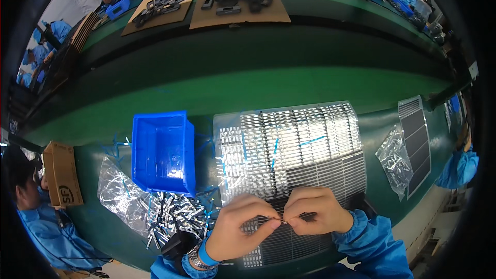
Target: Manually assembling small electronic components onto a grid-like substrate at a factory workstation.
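Low over the lower middle of a broad sheet (325, 124) lined with rows of silvery strips, my two hands meet fingertip to fingertip. A small thin strip (283, 221) is pinched between them, mostly covered by the fingers. My left hand (240, 227), with a blue band and a metal watch at the wrist, grips its left end with thumb and forefinger. My right hand (318, 210) pinches the other end, its fingers curled. Narrow blue film pieces (275, 152) lie on the sheet. Left of my left hand is a heap of small silver-and-black strips (173, 219).
An open blue bin (190, 155) stands behind the heap, beside a clear plastic bag (121, 196). Right of the sheet lie another plastic bag (395, 160) and a dark panelled sheet (416, 139). Across the green table, cardboard (243, 19) bears black plastic parts. Co-workers in blue sit around.
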`<state>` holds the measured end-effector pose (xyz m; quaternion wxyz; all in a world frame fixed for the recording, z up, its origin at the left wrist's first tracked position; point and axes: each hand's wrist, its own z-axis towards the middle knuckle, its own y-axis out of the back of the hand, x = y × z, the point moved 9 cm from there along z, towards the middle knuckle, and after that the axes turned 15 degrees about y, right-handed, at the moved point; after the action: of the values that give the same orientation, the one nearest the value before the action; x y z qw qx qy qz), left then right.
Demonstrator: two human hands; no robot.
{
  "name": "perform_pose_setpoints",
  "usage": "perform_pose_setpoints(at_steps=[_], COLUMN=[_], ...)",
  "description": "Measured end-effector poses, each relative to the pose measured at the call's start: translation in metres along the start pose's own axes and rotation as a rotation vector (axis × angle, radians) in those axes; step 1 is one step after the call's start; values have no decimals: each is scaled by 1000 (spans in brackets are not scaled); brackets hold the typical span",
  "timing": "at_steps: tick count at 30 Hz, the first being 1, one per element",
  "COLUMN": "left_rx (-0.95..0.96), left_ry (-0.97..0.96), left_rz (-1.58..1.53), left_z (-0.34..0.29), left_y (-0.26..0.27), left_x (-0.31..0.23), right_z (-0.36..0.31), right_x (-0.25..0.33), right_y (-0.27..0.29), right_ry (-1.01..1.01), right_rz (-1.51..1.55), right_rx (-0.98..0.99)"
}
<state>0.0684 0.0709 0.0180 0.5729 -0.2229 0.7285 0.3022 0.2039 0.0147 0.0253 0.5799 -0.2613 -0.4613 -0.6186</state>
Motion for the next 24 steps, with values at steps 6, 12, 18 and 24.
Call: perform_pose_setpoints(at_steps=[6,12,18,24], left_rx=[134,158,261,14], left_ry=[-42,-49,46,160], left_rz=[-81,-275,-452,-515], left_z=[-2,-7,-13,-14], left_y=[-4,-8,-13,6], left_x=[-3,0,11,32], right_z=[-2,-3,0,-1], right_x=[0,-1,1,4], right_y=[3,2,-2,18], right_ry=[-12,-16,77,-17], right_rz=[127,21,-65,-204], right_rx=[-30,-27,-1,-146])
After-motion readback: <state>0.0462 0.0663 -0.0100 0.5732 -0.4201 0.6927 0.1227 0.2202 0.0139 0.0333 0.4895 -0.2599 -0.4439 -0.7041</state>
